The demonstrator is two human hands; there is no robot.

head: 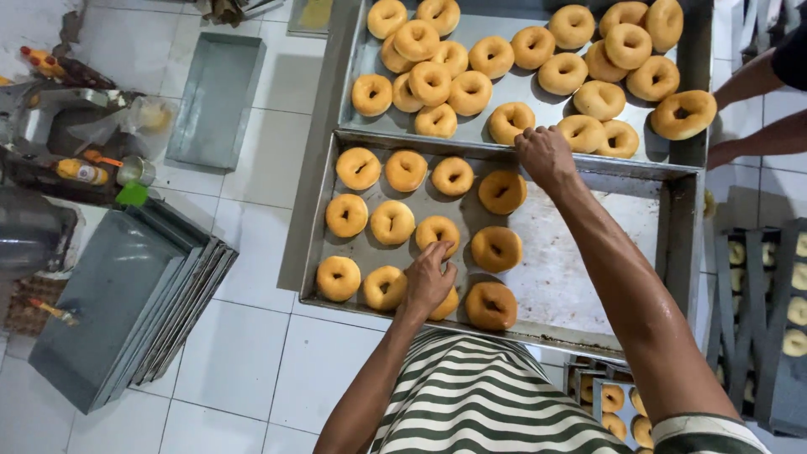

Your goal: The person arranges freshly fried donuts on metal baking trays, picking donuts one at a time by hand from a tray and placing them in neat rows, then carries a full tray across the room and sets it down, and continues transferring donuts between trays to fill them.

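I look down on two metal trays of golden doughnuts. The near tray holds several doughnuts in rows on its left half; its right half is bare. My left hand rests on a doughnut in the front row, fingers curled over it, next to another doughnut. My right hand reaches to the far tray, fingers pinching a doughnut at its near edge. The far tray is piled with several doughnuts.
A stack of empty grey trays lies on the white tiled floor at left, with a single tray further back. Bottles and clutter sit at the far left. Another person's arms show at the right edge. Racks with doughnuts stand at right.
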